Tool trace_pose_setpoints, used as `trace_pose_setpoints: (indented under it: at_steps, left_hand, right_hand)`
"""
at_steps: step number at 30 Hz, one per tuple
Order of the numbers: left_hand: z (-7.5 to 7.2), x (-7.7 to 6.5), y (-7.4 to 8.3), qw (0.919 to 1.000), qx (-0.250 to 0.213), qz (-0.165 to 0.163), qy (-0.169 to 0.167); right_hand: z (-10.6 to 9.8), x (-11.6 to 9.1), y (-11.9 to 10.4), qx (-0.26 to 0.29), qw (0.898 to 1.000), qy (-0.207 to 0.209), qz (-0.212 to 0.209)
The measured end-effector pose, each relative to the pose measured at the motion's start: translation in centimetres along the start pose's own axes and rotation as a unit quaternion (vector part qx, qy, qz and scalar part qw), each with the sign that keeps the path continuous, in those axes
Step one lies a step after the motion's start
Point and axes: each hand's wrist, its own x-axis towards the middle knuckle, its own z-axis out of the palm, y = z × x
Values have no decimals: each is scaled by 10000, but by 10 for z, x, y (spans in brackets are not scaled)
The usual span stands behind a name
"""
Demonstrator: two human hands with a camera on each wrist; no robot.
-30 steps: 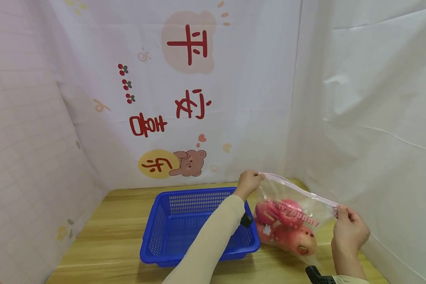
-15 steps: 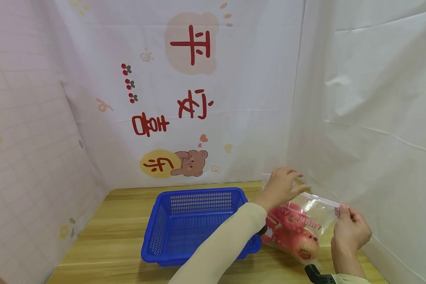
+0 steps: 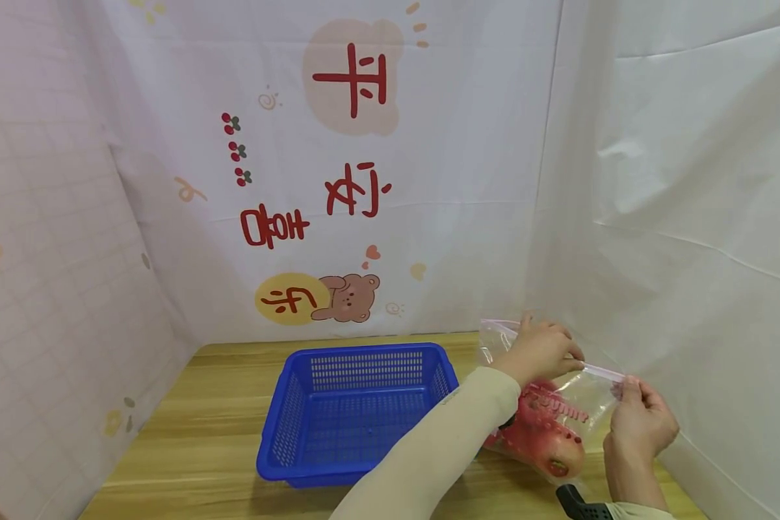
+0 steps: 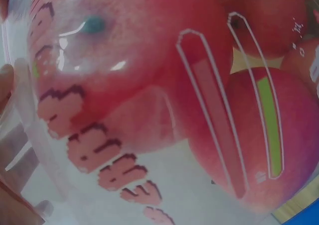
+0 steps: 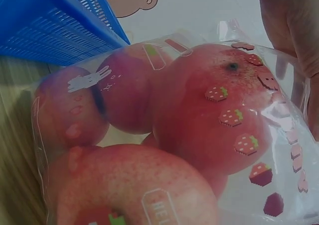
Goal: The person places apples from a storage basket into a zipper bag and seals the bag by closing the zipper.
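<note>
A clear zip bag [image 3: 575,413] with pink lettering stands at the right of the table, holding several red round fruits [image 3: 552,444]. The lowest in the head view has an open crown end like a pomegranate's. My left hand [image 3: 546,352] is at the bag's pale pink zip strip [image 3: 603,372], thumb and finger pinching it around where the slider was; the slider itself is hidden. At the right end of the strip, my right hand [image 3: 643,420] pinches the bag's top corner. Through the plastic, both wrist views show the fruits [image 4: 119,51] close up.
A blue plastic basket [image 3: 284,422] with slotted sides stands left of the bag, under my left forearm. White printed cloth [image 3: 455,144] hangs behind the wooden table [image 3: 188,433], and more cloth [image 3: 708,217] closes in the right side.
My left hand has let go of the bag's left top corner, moved right along the zip strip and now pinches near the slider's place. My right hand keeps holding the right corner.
</note>
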Motion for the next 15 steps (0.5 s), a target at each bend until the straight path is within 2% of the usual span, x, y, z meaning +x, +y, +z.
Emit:
trace_pose_setpoints:
  at_steps: [9, 15]
  left_hand:
    - [2, 3, 4, 9994, -181, 22, -297]
    - [4, 1, -6, 9992, 13, 65, -401]
  right_hand:
    - [0, -1, 1, -183, 9998, 101, 9]
    - [-2, 5, 1, -357, 9984, 439, 10]
